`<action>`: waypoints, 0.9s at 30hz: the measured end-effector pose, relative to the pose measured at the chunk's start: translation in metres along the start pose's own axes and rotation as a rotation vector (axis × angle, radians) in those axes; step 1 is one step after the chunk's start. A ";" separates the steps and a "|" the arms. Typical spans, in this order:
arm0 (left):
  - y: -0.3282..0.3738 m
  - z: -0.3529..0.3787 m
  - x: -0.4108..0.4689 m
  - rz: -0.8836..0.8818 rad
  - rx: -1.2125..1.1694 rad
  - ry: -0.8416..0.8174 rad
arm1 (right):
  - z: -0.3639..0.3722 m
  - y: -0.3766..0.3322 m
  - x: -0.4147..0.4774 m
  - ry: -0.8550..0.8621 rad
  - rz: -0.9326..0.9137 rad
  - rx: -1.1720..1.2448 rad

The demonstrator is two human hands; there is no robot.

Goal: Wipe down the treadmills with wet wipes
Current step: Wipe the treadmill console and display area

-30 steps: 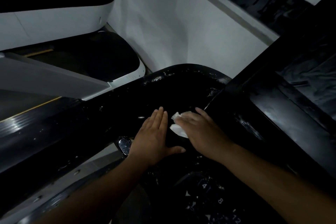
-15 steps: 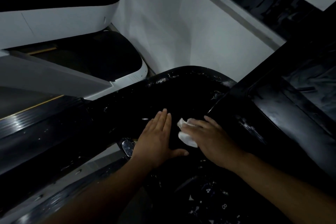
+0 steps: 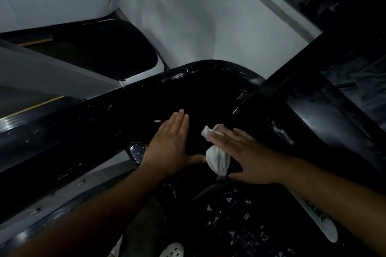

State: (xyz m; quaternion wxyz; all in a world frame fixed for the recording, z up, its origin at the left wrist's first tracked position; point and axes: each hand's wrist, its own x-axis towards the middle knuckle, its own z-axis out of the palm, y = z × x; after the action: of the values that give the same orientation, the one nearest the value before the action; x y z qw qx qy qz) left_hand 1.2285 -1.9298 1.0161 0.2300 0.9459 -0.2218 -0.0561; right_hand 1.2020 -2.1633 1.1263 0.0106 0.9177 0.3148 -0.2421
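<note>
white wet wipe (image 3: 217,160); glossy black treadmill console (image 3: 146,106), white-flecked; neighbouring treadmill (image 3: 62,6) white and black; wall (image 3: 198,27) white.

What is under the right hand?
A white wet wipe, pressed onto the black treadmill. Its two ends stick out; the right hand covers its middle.

Wipe (image 3: 217,161) partly hidden under R hand (image 3: 250,156).

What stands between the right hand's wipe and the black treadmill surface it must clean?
Nothing visible. The right hand presses the wipe flat on the treadmill; the left hand lies flat beside it.
</note>
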 end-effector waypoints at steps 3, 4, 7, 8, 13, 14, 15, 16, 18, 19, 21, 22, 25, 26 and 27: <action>-0.001 0.003 0.000 0.003 0.000 0.011 | 0.002 0.000 0.009 -0.005 -0.018 -0.018; -0.001 0.002 0.000 -0.002 -0.007 0.008 | 0.000 0.002 0.006 -0.007 -0.019 0.009; 0.000 0.000 0.000 -0.012 -0.035 0.002 | -0.005 0.010 -0.002 -0.021 -0.004 0.102; 0.002 -0.001 0.000 -0.009 -0.040 0.000 | -0.005 0.011 -0.003 -0.020 0.015 0.151; -0.008 -0.007 0.001 0.043 0.004 -0.029 | 0.004 0.006 0.024 0.012 0.074 0.089; -0.014 -0.007 0.000 0.070 0.058 0.003 | 0.003 0.003 0.036 0.002 0.090 0.061; -0.020 -0.008 -0.002 0.083 0.105 0.038 | 0.002 -0.002 0.051 0.017 0.104 0.040; -0.025 -0.009 -0.004 0.073 0.122 0.062 | 0.000 -0.008 0.066 0.052 0.112 0.024; -0.033 -0.010 -0.008 0.027 0.092 0.071 | -0.001 -0.019 0.090 0.120 0.119 -0.015; -0.036 -0.009 -0.011 0.006 0.063 0.068 | 0.002 -0.021 0.095 0.135 0.105 -0.040; -0.042 -0.010 -0.015 -0.002 0.047 0.080 | 0.008 -0.021 0.089 0.120 0.034 -0.084; -0.045 -0.010 -0.016 0.006 0.049 0.079 | 0.009 -0.019 0.081 0.103 -0.007 -0.088; -0.053 -0.013 -0.019 0.002 0.075 0.047 | 0.003 -0.017 0.082 0.105 0.048 -0.065; -0.052 -0.015 -0.021 -0.002 0.083 0.051 | 0.001 -0.020 0.094 0.126 0.110 -0.078; -0.051 -0.014 -0.023 -0.013 0.084 0.060 | 0.001 -0.025 0.108 0.146 0.150 -0.097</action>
State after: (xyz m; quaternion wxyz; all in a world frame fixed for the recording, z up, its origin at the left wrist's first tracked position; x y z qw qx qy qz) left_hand 1.2315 -1.8730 1.0053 0.1963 0.9574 -0.2107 -0.0197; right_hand 1.2608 -2.0814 1.0801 0.0500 0.9522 0.2567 -0.1579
